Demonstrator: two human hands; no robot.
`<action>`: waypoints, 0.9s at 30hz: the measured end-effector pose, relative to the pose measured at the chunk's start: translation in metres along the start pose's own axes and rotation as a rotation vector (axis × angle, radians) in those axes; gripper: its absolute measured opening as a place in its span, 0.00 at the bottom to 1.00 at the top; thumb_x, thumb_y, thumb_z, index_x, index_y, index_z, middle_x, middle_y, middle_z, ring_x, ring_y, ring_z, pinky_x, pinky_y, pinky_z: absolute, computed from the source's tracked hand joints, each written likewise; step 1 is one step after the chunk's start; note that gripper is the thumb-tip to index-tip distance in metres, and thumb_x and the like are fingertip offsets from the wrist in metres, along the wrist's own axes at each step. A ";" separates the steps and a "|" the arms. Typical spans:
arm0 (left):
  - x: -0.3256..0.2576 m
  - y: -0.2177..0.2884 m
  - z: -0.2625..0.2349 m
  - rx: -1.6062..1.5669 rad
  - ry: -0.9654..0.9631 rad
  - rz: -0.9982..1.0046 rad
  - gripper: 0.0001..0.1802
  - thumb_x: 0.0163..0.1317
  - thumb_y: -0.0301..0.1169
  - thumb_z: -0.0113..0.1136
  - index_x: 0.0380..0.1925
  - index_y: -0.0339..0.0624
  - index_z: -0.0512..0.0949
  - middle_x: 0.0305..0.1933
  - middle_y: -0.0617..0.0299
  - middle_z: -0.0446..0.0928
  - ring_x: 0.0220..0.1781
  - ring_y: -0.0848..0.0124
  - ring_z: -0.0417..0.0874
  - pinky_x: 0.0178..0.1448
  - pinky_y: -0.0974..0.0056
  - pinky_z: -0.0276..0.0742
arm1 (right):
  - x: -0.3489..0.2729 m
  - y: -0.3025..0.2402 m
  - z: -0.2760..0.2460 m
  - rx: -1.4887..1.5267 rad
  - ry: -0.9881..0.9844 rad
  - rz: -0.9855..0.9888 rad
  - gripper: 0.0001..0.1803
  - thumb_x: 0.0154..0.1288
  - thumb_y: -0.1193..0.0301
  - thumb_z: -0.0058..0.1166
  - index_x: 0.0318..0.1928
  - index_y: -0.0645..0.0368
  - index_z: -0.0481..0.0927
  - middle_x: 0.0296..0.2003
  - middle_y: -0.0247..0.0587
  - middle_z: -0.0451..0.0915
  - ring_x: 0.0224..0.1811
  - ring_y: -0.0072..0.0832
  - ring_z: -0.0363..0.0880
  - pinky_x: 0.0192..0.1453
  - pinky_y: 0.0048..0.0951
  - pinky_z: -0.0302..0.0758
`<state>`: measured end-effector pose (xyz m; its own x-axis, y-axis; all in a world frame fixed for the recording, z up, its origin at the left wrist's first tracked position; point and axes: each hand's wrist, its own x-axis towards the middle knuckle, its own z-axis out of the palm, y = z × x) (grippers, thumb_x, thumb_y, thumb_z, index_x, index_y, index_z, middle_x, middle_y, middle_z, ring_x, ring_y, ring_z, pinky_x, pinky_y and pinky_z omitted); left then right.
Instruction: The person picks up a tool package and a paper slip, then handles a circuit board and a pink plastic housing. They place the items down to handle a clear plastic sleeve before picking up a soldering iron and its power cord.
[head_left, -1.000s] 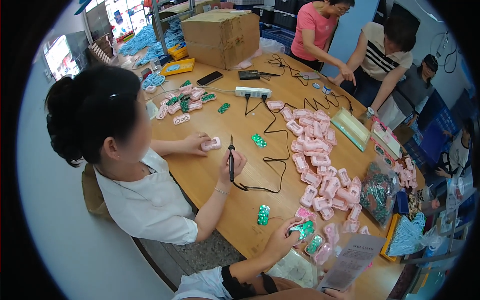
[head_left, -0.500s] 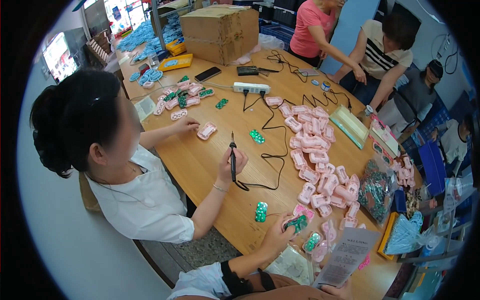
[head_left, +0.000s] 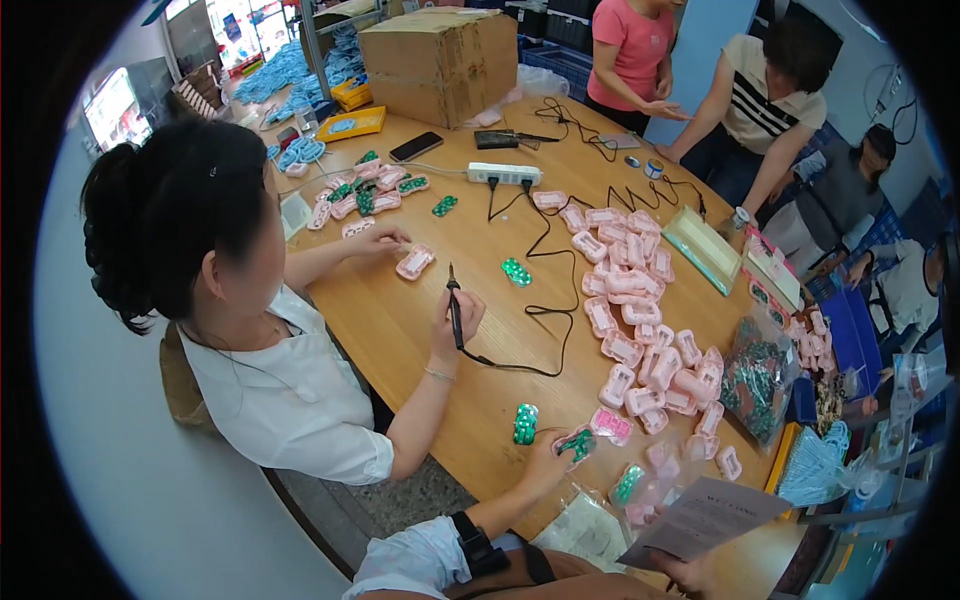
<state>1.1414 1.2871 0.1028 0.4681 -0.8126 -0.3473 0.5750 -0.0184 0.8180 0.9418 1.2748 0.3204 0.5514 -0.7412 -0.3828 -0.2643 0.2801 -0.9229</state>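
Near the table's front edge, my left hand [head_left: 541, 470] is closed around a green circuit board [head_left: 575, 447], its fingers partly covering it. A pink piece [head_left: 611, 426] lies just beyond, and another green board [head_left: 525, 424] rests to the left of it. At the lower right my right hand [head_left: 684, 572] grips a printed paper sheet [head_left: 708, 516], tilted over the table. Under and beside the sheet are a green board [head_left: 627, 485] and pale pink pieces [head_left: 662, 462], partly hidden.
A co-worker at left holds a soldering iron [head_left: 455, 312] and touches a pink plastic shell [head_left: 415, 262]. Many pink shells [head_left: 632, 285] spread across the middle, beside a bag of green boards [head_left: 757, 380]. A power strip [head_left: 505, 173], cables and a cardboard box [head_left: 440, 65] stand farther back.
My left hand has drawn the green board slightly left, uncovering the pink piece. The sheet in my right hand has swung right and tilted flatter. The far person in pink has pulled a hand back.
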 end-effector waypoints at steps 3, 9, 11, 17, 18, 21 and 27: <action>-0.006 0.020 0.006 0.266 0.021 -0.081 0.16 0.46 0.21 0.54 0.38 0.33 0.68 0.38 0.58 0.71 0.39 0.73 0.73 0.43 0.72 0.69 | 0.005 -0.007 -0.010 -0.435 -0.080 -0.042 0.24 0.38 0.79 0.57 0.43 0.65 0.69 0.34 0.38 0.75 0.36 0.29 0.74 0.43 0.28 0.69; -0.002 0.004 -0.010 0.134 -0.014 0.030 0.18 0.45 0.21 0.56 0.39 0.34 0.69 0.35 0.59 0.73 0.37 0.75 0.74 0.41 0.72 0.70 | -0.023 0.019 -0.011 -0.245 0.180 0.223 0.24 0.44 0.73 0.59 0.43 0.68 0.69 0.37 0.45 0.75 0.41 0.32 0.72 0.46 0.30 0.68; -0.004 0.010 -0.010 0.150 0.031 -0.014 0.19 0.45 0.22 0.57 0.40 0.33 0.69 0.36 0.59 0.74 0.37 0.74 0.74 0.41 0.73 0.70 | -0.024 0.027 -0.013 -0.231 0.179 0.255 0.24 0.44 0.73 0.59 0.44 0.68 0.69 0.37 0.45 0.75 0.41 0.33 0.72 0.46 0.30 0.68; 0.009 0.004 0.002 0.317 0.069 -0.015 0.20 0.44 0.27 0.58 0.40 0.32 0.69 0.37 0.57 0.74 0.38 0.73 0.74 0.41 0.72 0.69 | -0.021 0.022 -0.008 -0.181 0.184 0.332 0.24 0.45 0.74 0.58 0.44 0.68 0.68 0.38 0.46 0.74 0.42 0.33 0.72 0.47 0.30 0.67; 0.013 0.006 0.006 0.321 0.071 -0.016 0.20 0.44 0.27 0.58 0.40 0.32 0.69 0.37 0.57 0.74 0.38 0.73 0.74 0.41 0.72 0.69 | -0.019 0.018 -0.007 -0.167 0.190 0.312 0.24 0.44 0.73 0.58 0.44 0.69 0.68 0.38 0.46 0.74 0.42 0.33 0.72 0.46 0.30 0.67; 0.025 0.008 0.018 0.510 0.079 0.020 0.22 0.46 0.30 0.58 0.42 0.32 0.68 0.36 0.58 0.74 0.37 0.74 0.74 0.39 0.72 0.70 | -0.016 0.016 -0.007 -0.123 0.211 0.277 0.24 0.44 0.73 0.58 0.44 0.69 0.68 0.39 0.46 0.74 0.41 0.33 0.72 0.46 0.29 0.67; 0.051 -0.003 0.024 0.681 0.142 0.149 0.19 0.44 0.30 0.56 0.39 0.33 0.70 0.36 0.48 0.71 0.40 0.58 0.71 0.46 0.62 0.67 | -0.014 0.022 -0.012 -0.111 0.221 0.308 0.24 0.44 0.73 0.59 0.44 0.69 0.69 0.39 0.45 0.73 0.41 0.32 0.72 0.46 0.28 0.67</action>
<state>1.1479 1.2319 0.0937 0.6188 -0.7518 -0.2277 -0.0277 -0.3105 0.9502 0.9188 1.2836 0.3061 0.2529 -0.7497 -0.6115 -0.4817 0.4506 -0.7516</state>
